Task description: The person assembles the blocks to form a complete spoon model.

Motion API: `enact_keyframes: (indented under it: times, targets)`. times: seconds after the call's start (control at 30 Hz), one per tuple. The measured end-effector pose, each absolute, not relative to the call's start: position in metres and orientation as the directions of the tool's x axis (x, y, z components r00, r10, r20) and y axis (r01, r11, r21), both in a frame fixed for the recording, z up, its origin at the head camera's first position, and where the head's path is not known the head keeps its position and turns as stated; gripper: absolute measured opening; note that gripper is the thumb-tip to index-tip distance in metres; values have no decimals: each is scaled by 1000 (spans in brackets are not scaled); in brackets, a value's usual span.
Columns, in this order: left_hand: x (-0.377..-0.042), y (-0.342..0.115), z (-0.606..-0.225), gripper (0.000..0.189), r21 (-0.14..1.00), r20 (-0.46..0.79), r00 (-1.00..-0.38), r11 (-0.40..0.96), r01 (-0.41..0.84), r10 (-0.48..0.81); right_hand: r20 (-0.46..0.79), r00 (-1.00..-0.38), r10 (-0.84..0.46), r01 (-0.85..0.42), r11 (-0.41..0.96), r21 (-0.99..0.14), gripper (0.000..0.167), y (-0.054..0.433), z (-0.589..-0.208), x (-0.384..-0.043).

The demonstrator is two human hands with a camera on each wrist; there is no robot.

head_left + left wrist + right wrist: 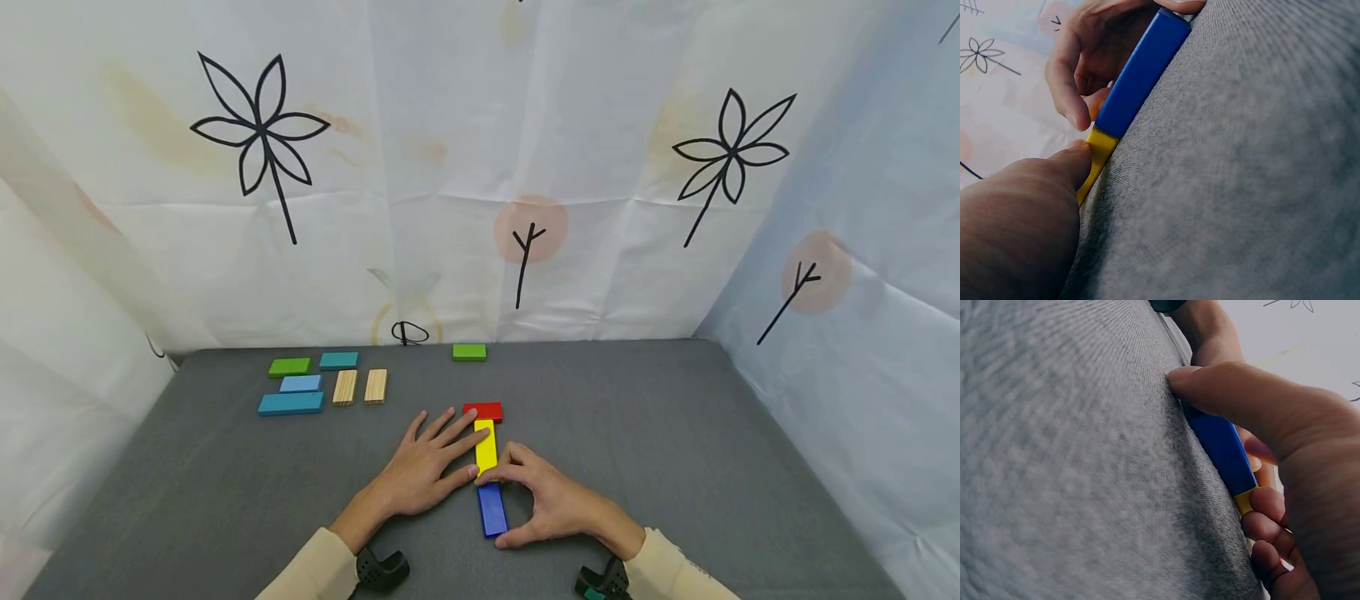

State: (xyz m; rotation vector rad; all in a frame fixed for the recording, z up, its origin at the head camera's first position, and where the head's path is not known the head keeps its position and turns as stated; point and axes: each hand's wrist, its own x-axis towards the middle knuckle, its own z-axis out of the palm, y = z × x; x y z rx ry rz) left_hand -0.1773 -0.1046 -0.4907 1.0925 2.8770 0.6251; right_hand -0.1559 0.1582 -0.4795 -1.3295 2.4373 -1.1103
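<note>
Grey desk (637, 433). Far left portion: green block (289, 367), short teal block (339, 361) to its right; light blue block (301, 383) in front, long teal block (291, 403) frontmost of the group. Two bare-wood blocks (345, 387) lie side by side, slightly apart. Second green block (469, 352) alone near far edge. Behind: white cloth (450, 167), printed black flowers (261, 128).

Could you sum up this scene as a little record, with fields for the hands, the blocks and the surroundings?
Left hand: fingers spread, thumb against the yellow block
Right hand: thumb at the near end of the blue block, fingers by its far end
Row: red block crosswise and farthest, then yellow, then blue
Group at left: green block, three bluish blocks, two wooden blocks
Back: another green block
Surface: grey tabletop
Backdrop: pale sheet with plant drawings
</note>
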Motion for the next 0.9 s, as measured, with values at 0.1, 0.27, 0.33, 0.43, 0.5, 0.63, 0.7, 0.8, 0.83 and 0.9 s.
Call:
enact_keyframes:
  times: [0.1,0.27,0.33,0.43,0.5,0.63,0.7,0.8,0.83,0.9]
  targets:
    - [-177,-105,-492,57,361,134,-758,681,637,638,198,-594,-780,-662,335,-670,59,159,-480,-155]
    - [-177,-105,-493,57,364,138,-759,680,637,637,187,-607,-772,-650,346,-677,56,158,-481,-153]
    - [-177,-105,-493,56,368,140,-759,678,636,636,193,-608,-770,-653,347,-673,56,157,-482,-153]
    - [-177,-105,-493,56,373,138,-760,678,634,635,195,-612,-767,-652,348,-674,56,157,-482,-153]
    - [-177,-105,-493,56,373,136,-761,679,632,634,199,-611,-767,-655,348,-671,56,156,-481,-152]
    - [-177,-105,-493,56,374,133,-763,681,630,633,203,-611,-765,-660,352,-663,56,155,-481,-152]
    - [-177,-105,-493,56,373,135,-763,681,630,632,208,-611,-764,-665,352,-659,56,155,-481,-152]
    - [-178,-105,-493,56,371,143,-761,678,634,633,216,-610,-763,-671,352,-653,56,155,-481,-152]
    - [-178,-105,-493,56,371,146,-760,677,636,634,218,-610,-762,-672,351,-652,56,155,-481,-152]
    - [-178,-105,-494,56,370,146,-760,677,636,634,216,-612,-761,-671,354,-652,56,155,-481,-152]
